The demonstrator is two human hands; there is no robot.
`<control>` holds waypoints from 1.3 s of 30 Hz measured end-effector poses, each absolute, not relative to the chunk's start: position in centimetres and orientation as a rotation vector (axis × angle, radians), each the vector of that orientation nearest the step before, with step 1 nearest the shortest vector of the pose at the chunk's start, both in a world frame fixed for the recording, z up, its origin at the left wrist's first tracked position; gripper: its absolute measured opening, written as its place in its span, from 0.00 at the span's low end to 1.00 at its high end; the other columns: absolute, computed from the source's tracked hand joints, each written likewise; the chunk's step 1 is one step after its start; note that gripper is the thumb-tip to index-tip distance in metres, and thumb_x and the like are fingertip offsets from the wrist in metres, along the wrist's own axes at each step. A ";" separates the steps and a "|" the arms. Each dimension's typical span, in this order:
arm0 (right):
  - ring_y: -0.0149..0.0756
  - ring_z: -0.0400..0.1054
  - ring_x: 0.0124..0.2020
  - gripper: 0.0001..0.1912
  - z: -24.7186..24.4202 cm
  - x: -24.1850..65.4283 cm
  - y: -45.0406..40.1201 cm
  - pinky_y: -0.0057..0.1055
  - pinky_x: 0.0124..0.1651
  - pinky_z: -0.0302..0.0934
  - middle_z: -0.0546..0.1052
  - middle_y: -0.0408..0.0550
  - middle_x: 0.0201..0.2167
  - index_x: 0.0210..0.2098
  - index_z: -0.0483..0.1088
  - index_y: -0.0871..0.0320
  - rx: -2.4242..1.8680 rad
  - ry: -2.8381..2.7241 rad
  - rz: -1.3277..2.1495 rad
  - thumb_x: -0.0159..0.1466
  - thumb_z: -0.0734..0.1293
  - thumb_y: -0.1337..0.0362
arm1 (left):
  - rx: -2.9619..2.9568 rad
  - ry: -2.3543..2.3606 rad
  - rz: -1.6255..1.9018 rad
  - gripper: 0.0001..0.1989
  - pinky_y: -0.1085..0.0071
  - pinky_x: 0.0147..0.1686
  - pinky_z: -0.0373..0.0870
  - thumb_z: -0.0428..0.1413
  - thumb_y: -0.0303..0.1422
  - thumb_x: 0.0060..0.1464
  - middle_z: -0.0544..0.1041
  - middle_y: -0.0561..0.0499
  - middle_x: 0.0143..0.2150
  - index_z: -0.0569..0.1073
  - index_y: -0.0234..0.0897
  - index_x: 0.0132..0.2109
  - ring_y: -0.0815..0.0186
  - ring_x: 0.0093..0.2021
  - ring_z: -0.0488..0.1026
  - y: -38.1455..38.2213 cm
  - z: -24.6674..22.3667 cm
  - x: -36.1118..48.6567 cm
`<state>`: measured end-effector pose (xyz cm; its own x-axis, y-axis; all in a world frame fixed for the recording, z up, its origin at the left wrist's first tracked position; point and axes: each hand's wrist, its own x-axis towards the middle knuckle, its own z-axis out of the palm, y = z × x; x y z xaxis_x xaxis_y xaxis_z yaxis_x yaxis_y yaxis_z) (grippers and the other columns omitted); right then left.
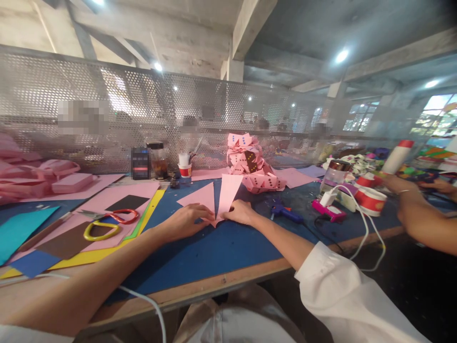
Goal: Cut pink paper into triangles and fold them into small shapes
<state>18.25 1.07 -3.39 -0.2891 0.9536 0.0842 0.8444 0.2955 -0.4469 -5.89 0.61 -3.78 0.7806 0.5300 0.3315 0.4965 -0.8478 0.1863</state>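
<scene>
A pink sheet (203, 197) with two pointed flaps lies on the blue table mat (178, 267), a narrow gap between the flaps. My left hand (191, 220) rests on its lower left part, fingers spread. At the lower right, my right hand (240, 212) pinches the edge of the right flap, which is tilted up from the mat. The flaps meet at a small point between my two hands.
Scissors (102, 231) lie on coloured sheets at left, beside stacked pink pieces (71, 183). Behind are a lidded jar (157, 162), a cup (184, 170) and a pink pile (246, 162). Rightward are a glue gun (288, 213), a pink power strip (329, 210) and another person's arm.
</scene>
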 end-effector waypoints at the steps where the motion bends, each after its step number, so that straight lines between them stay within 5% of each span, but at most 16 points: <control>1: 0.46 0.75 0.46 0.13 -3.4 18.3 1.1 0.34 0.47 0.58 0.84 0.45 0.39 0.38 0.82 0.50 -1.622 -2.235 0.457 0.60 0.70 0.51 | 2.866 0.829 0.561 0.12 0.66 0.59 0.67 0.53 0.32 0.65 0.80 0.52 0.53 0.81 0.47 0.48 0.63 0.53 0.76 0.5 -3.7 -5.9; 14: 0.47 0.75 0.45 0.25 -3.8 17.9 0.9 0.36 0.50 0.56 0.83 0.48 0.36 0.31 0.81 0.53 -1.599 -2.223 0.387 0.58 0.69 0.37 | 2.761 0.831 0.544 0.12 0.68 0.56 0.69 0.56 0.29 0.61 0.79 0.51 0.52 0.81 0.47 0.47 0.64 0.52 0.76 0.2 -3.4 -6.0; 39: 0.42 0.75 0.43 0.13 -3.2 18.2 0.5 0.30 0.44 0.57 0.82 0.43 0.35 0.35 0.79 0.54 -1.522 -2.266 0.508 0.59 0.70 0.52 | 2.743 0.843 0.467 0.13 0.68 0.54 0.71 0.57 0.31 0.61 0.79 0.51 0.53 0.82 0.50 0.49 0.62 0.51 0.77 0.0 -2.6 -6.0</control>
<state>18.19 0.45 -3.15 -0.3533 0.9305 0.0971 0.7998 0.3543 -0.4846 -6.02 -0.01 -2.60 0.7833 0.5768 0.2319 0.5023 -0.8070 0.3106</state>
